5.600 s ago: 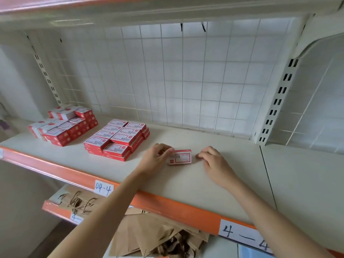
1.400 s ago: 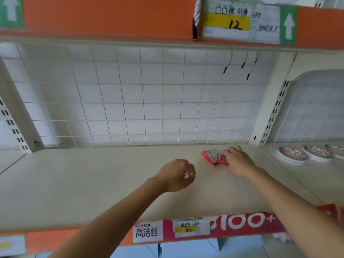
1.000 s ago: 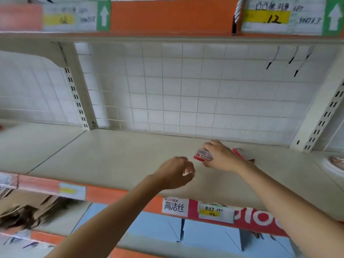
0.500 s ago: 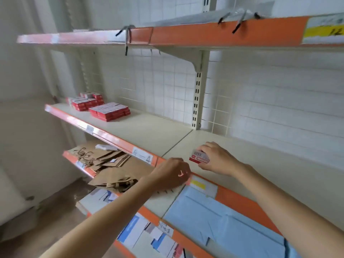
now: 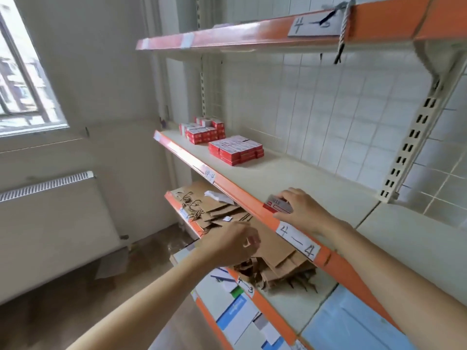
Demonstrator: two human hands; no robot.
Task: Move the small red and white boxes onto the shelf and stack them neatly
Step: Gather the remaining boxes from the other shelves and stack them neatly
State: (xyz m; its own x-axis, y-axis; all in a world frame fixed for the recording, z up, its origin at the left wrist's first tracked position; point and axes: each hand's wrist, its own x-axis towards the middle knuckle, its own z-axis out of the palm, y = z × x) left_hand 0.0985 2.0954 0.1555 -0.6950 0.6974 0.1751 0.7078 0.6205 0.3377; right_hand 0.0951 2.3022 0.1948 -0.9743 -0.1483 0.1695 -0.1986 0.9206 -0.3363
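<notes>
Since half a second ago the view has swung further left, so a window and a white radiator now fill the left side, and the two piles of red and white boxes sit nearer the middle of the frame; the right hand has carried its small box on along the shelf toward those piles and still grips it, fingers curled over its top, the box at the shelf's orange front edge. Whether the box rests on the shelf or is held just above it cannot be told. The left hand hangs lower, in front of the shelf below, its fingers curled inward; whether it holds anything cannot be told. A handwritten tag just under the right hand reads "4—4", a smaller tag farther along reads "04-4", and a tag on the upper shelf begins with "4"; its remainder is unclear. Printing on the box is too small to read. The nearer pile and the farther pile stand well apart from both hands. Brown paper bags lie on the lower shelf.
</notes>
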